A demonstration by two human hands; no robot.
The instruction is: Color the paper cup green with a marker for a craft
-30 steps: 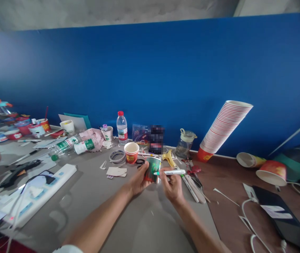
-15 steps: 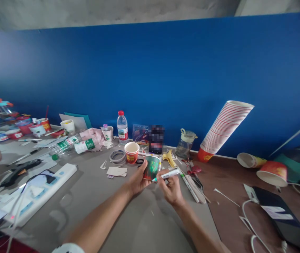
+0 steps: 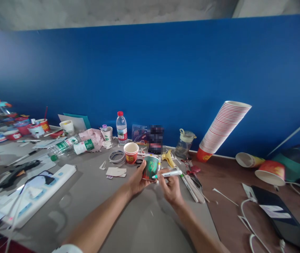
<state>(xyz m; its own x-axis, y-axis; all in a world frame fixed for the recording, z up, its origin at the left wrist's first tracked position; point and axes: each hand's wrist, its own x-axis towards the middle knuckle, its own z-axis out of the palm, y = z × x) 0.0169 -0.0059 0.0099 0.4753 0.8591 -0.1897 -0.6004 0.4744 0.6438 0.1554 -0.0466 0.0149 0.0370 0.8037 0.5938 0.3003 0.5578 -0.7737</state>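
A paper cup (image 3: 150, 168), coloured mostly green with some red near its edges, is gripped by my left hand (image 3: 138, 179) from its left side and base. My right hand (image 3: 170, 186) pinches a white marker (image 3: 169, 173) with a green tip. That tip points left and meets the lower right of the cup's side, though I cannot tell whether it touches. Just behind my left hand stands a red and yellow paper cup (image 3: 131, 153). Pens (image 3: 190, 188) and a yellow object (image 3: 168, 159) lie to the right of my right hand.
Rolls of tape (image 3: 117, 158) and card pieces (image 3: 116, 172) lie left of my hands. Further left are a power strip (image 3: 47, 193), a glue gun (image 3: 18, 174) and plastic bottles (image 3: 63, 148). A tall leaning cup stack (image 3: 222, 130) and a glass jar (image 3: 185, 144) stand at the back right.
The marker has shifted slightly right and lies a little flatter, with its tip higher on the cup. My left hand still holds the cup. The whole view has shifted slightly.
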